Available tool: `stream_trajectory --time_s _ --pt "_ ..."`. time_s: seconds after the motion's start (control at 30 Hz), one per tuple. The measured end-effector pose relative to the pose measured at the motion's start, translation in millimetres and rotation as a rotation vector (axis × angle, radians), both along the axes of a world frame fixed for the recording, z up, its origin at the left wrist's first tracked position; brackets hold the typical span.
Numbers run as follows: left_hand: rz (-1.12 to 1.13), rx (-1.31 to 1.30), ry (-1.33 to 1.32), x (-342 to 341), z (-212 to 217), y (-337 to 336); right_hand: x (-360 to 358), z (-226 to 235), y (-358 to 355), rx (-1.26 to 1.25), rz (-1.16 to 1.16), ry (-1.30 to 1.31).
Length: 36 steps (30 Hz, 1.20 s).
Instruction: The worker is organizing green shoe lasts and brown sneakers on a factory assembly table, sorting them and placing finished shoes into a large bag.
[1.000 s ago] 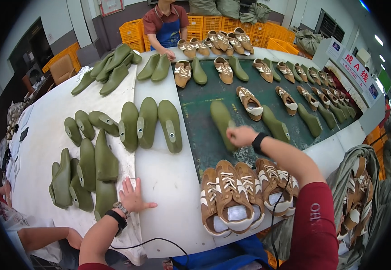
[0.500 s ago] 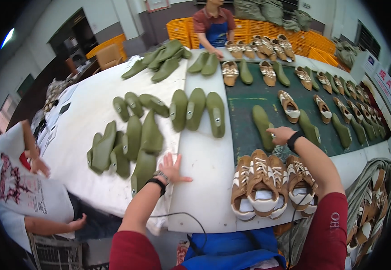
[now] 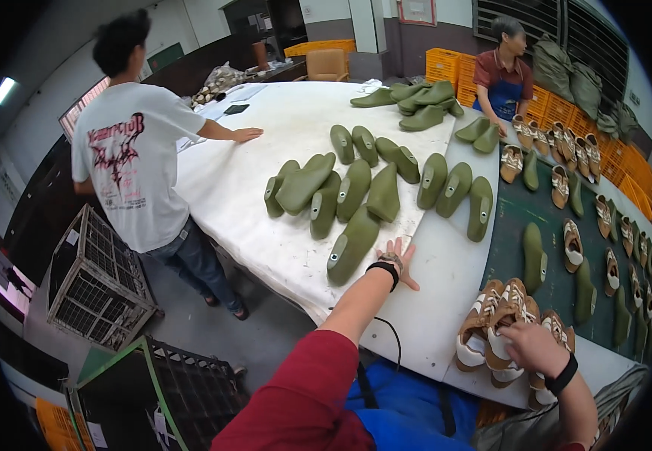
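My left hand (image 3: pixel 398 259) lies flat on the white table (image 3: pixel 251 180) with fingers spread, just right of an olive green shoe last (image 3: pixel 352 246). More green lasts (image 3: pixel 356 189) lie in a cluster beyond it. My right hand (image 3: pixel 532 347) rests on a group of brown and white shoes (image 3: pixel 491 331) at the near table edge; whether it grips one is hard to tell. Both wrists wear black bands.
A person in a white printed T-shirt (image 3: pixel 134 158) leans on the table at left. Another person in a red top (image 3: pixel 500 75) works at the far end. A dark green mat (image 3: pixel 551 248) carries shoes and lasts. Wire crates (image 3: pixel 97 282) stand on the floor; orange crates (image 3: pixel 446 68) behind.
The view has swung left, bringing the person in the white T-shirt fully into sight. My right hand has come back from the green mat onto the near shoes. My left hand stays flat.
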<state>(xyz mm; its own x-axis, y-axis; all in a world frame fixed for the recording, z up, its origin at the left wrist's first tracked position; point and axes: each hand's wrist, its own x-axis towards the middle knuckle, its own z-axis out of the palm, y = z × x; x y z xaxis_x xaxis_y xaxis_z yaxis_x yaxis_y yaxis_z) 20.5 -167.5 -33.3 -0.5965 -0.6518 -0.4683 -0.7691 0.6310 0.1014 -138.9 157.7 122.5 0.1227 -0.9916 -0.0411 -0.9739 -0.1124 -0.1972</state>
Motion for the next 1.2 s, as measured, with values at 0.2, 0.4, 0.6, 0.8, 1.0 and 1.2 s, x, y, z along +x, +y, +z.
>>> stream_trajectory --time_s 0.2,0.4,0.6,0.8,1.0,1.2 --pt "-0.003 0.032 -0.041 0.8 -2.1 -7.2 54.0 26.8 1.0 -0.227 0.227 0.123" --pt "-0.107 0.025 -0.074 0.3 -8.7 -15.2 67.1 -5.1 30.1 0.000 0.276 -0.237" --pt "-0.145 0.055 -0.116 -5.2 1.9 -13.4 53.7 -13.2 22.8 0.253 0.027 -0.353" --pt "-0.155 0.073 -0.153 -4.7 1.7 -15.6 47.4 -21.6 19.1 0.202 0.067 -0.469" --pt "-0.167 0.088 -0.189 -4.8 8.1 -15.0 41.2 -27.5 23.0 0.213 0.047 -0.491" --pt "-0.165 0.078 -0.200 -6.8 6.0 -14.3 40.0 -35.6 27.2 0.142 0.063 -0.507"
